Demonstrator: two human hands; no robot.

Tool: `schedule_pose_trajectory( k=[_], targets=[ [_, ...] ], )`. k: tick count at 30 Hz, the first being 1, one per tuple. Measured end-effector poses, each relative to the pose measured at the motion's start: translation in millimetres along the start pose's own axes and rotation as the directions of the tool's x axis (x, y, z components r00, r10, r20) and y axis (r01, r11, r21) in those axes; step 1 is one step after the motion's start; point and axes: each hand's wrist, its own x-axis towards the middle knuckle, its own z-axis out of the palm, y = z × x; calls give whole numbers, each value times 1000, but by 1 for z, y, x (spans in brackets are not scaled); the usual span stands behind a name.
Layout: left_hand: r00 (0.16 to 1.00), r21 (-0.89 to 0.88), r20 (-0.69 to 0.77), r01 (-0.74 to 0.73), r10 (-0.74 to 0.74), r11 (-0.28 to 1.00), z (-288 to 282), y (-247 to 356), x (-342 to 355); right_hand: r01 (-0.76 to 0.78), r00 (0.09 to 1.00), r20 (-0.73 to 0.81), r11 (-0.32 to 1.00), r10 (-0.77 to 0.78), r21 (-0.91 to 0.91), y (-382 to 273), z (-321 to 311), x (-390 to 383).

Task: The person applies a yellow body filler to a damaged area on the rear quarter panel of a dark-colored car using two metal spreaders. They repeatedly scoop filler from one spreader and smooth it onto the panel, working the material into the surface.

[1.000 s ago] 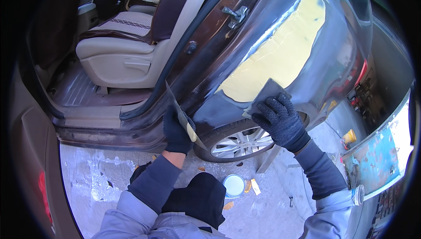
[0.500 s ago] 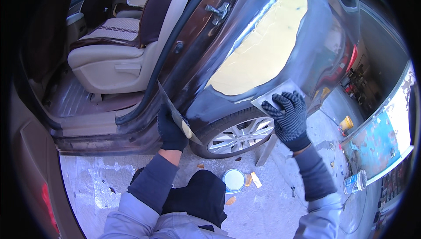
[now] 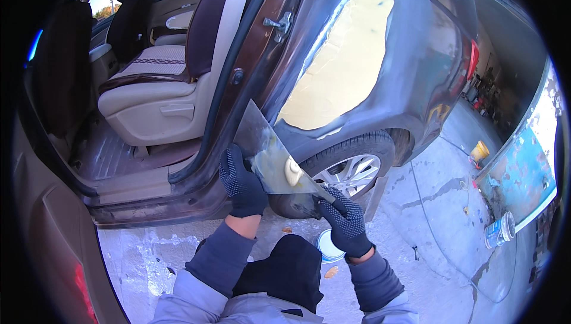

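Both gloved hands have come together in front of the rear wheel [image 3: 348, 172], the right hand having left the quarter panel [image 3: 351, 68] it pressed a second ago. Now the left hand [image 3: 241, 184] pinches the near left edge of a wide metal spreader blade [image 3: 262, 145], fingers closed on it. A dab of pale body filler [image 3: 292, 170] sits on the blade. The right hand [image 3: 345, 220] grips the blade's lower right corner. A white tin [image 3: 328, 247] stands on the concrete below.
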Motion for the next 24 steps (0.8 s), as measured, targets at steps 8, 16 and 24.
schedule_pose_trajectory(
  k=[8,16,24],
  targets=[
    [712,-413,625,650,-320,638,-5,49,-85,-79,977,-181,983,110,169,22,-15,59],
    [636,-599,596,759,-490,256,-13,39,-39,-394,913,36,855,407,338,22,32,11],
    [782,-652,289,583,-552,485,-3,28,23,-45,714,-683,964,-153,-264,85,-16,71]
  ],
)
